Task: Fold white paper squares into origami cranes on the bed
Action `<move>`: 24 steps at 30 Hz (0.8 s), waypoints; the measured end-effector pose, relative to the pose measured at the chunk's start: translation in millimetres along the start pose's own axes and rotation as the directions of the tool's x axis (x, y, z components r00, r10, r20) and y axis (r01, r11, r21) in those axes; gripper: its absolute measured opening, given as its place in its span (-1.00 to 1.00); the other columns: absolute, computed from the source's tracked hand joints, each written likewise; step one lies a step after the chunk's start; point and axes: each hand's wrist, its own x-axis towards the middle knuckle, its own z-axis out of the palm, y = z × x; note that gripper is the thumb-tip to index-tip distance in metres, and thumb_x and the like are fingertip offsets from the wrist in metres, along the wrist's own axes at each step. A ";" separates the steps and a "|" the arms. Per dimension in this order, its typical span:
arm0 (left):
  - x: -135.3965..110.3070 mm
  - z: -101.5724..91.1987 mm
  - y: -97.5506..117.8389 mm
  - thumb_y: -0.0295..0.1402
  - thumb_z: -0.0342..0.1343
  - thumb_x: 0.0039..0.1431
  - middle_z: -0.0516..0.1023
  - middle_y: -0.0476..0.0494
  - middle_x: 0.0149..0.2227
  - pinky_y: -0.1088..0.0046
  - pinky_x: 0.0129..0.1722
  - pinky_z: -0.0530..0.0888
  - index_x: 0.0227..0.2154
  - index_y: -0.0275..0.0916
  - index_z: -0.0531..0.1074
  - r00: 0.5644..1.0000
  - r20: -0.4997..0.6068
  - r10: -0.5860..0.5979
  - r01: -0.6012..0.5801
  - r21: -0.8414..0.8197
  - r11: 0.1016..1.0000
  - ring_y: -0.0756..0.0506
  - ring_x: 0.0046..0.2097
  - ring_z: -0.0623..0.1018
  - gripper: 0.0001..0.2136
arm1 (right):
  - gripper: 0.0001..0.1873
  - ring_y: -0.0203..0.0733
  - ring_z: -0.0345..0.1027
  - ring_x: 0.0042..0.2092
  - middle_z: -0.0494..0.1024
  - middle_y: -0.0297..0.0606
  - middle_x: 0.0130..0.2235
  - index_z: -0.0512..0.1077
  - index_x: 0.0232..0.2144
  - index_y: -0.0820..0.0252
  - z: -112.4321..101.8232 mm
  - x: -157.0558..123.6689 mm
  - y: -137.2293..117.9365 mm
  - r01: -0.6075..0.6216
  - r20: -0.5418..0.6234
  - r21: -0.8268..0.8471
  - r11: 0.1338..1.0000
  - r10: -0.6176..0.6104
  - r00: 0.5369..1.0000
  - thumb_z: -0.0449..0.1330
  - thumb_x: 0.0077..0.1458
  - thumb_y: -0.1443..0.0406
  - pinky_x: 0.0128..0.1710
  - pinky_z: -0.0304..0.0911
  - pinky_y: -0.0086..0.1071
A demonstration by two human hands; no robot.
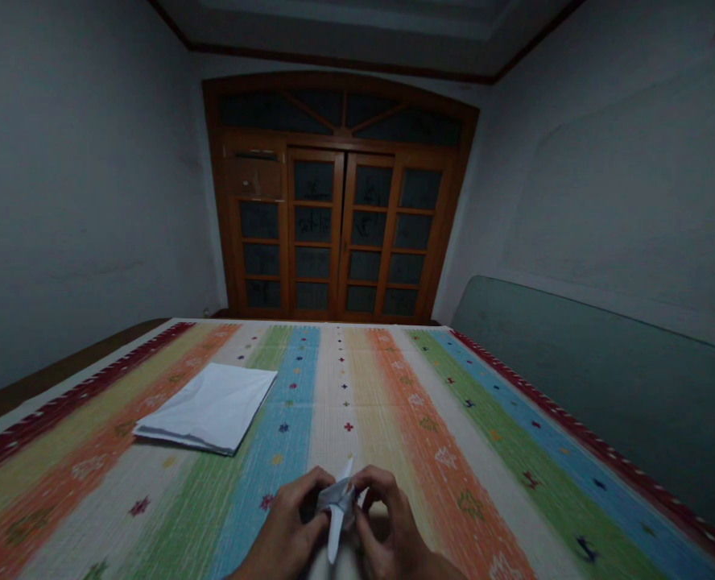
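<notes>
Two hands [288, 522] [392, 515] pinch folded paper [336, 524]; pane marks [314, 224] illegible.

This looks like a home: glazed wooden doors [339, 234] in an arched frame [340, 79] at 12 o'clock, a colourful striped cloth [333, 403] at 6, pale walls [85, 177] at 9 and 3.

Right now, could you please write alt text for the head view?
The left hand and right hand hold a small folded paper over a striped cloth. A paper stack lies farther off to the left, with wooden doors beyond.
</notes>
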 end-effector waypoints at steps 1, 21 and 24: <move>0.2 0.0 0.3 -0.46 0.14 0.05 0.61 -0.05 -0.36 0.45 -0.26 0.38 -0.37 -0.22 0.54 1.000 0.008 -0.002 0.002 -0.015 1.000 -0.15 -0.27 0.54 -0.90 | -0.57 -0.15 0.51 -0.28 0.57 -0.22 -0.23 0.32 0.03 0.05 -0.8 0.5 0.2 0.003 0.017 0.010 1.000 -0.003 1.000 0.13 0.14 0.49 -0.32 0.45 -0.39; 1.4 2.1 -3.5 -0.43 0.14 0.00 0.46 0.04 -0.46 0.48 -0.34 0.29 -0.44 -0.22 0.45 0.999 -0.001 -0.040 0.040 -0.038 0.998 -0.08 -0.37 0.41 -0.97 | -0.62 -0.11 0.46 -0.27 0.50 -0.16 -0.23 0.43 -0.18 0.12 -10.9 20.4 2.8 0.120 0.166 -0.105 0.987 -0.101 0.981 0.06 0.04 0.58 -0.33 0.41 -0.36; 2.6 2.8 -5.6 -0.45 0.14 -0.02 0.48 0.03 -0.45 0.46 -0.32 0.29 -0.44 -0.21 0.46 0.999 -0.029 -0.046 0.046 0.003 0.999 -0.09 -0.35 0.42 -0.95 | -0.65 -0.10 0.47 -0.27 0.50 -0.13 -0.21 0.43 -0.21 0.13 -11.1 18.8 2.0 0.137 0.161 -0.146 0.980 -0.113 0.980 0.07 0.03 0.58 -0.32 0.43 -0.33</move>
